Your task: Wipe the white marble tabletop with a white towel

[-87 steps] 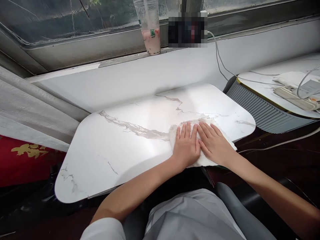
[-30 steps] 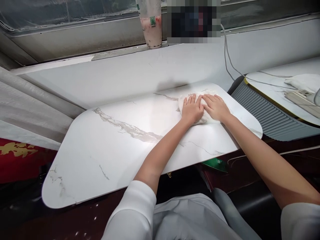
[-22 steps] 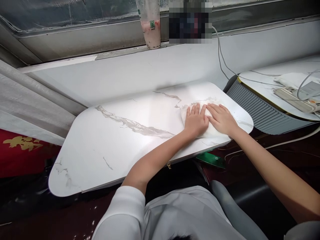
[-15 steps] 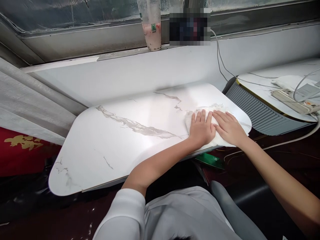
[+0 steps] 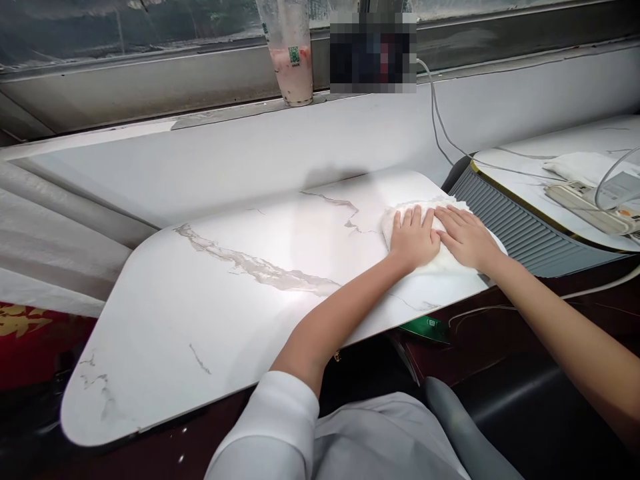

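Note:
My left hand (image 5: 415, 235) lies flat on a white cloth (image 5: 425, 203), its fingers stretched out and slightly spread. Beside it, my right hand (image 5: 467, 237) presses on the same cloth, also with fingers extended, and the two thumbs are close together. The cloth is spread under both palms at the right end of a white marble-patterned tabletop (image 5: 240, 313). Parts of the cloth are hidden beneath my hands.
On the window ledge stand a plastic cup of pink drink (image 5: 293, 73) and a blurred-out object (image 5: 373, 53) with a cable (image 5: 440, 120). A ribbed cabinet (image 5: 530, 213) adjoins on the right, carrying a power strip (image 5: 590, 207). Curtains (image 5: 55, 233) hang at left.
Both hands have slid the cloth away from the table's front edge, towards the back right. The camera view has shifted a little, so the table's left end sits lower.

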Demonstrator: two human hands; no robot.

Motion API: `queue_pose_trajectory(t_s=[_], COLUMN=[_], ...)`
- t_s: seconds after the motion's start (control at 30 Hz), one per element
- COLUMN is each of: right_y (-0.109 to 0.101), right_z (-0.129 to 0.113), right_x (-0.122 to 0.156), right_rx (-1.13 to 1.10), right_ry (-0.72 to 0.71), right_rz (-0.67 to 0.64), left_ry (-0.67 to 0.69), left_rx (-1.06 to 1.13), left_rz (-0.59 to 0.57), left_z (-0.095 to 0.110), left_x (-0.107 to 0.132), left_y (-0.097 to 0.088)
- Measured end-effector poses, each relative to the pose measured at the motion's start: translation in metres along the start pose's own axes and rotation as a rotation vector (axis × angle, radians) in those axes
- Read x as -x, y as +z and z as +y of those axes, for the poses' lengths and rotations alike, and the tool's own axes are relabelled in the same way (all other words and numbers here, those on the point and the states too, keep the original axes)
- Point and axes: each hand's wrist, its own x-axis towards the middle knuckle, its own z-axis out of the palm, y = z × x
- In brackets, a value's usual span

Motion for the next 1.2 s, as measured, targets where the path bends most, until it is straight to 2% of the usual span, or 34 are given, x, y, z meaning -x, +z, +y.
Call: queue_pose_trajectory(t_s=[0.3, 0.53, 0.73, 0.93, 1.07, 1.2], right_y=[0.023, 0.038, 0.039, 0.038, 0.041, 0.042], right_z=[0.044, 0.063, 0.061, 0.047, 0.033, 0.023], right_x=[-0.094, -0.139, -0.153, -0.166, -0.17, -0.16], right_rx=[-0.011, -0.081, -0.072, -0.061, -0.057, -0.038], right_ry=[-0.053, -0.05, -0.075, -0.088, -0.099, -0.095], right_rz=[0.005, 0.061, 0.054, 0.042, 0.032, 0.006], left_ry=[-0.093, -0.123, -0.101, -0.088, -0.102, -0.078], left_rx=[0.033, 0.048, 0.067, 0.078, 0.072, 0.07], left_rz=[-0.03, -0.042, -0.067, -0.076, -0.096, -0.097], left_z=[-0.03, -0.046, -0.058, -0.077, -0.09, -0.096], left_x=[-0.089, -0.129, -0.139, -0.143, -0.139, -0.125], left_y=[0.015, 0.02, 0.017, 0.013, 0.009, 0.004])
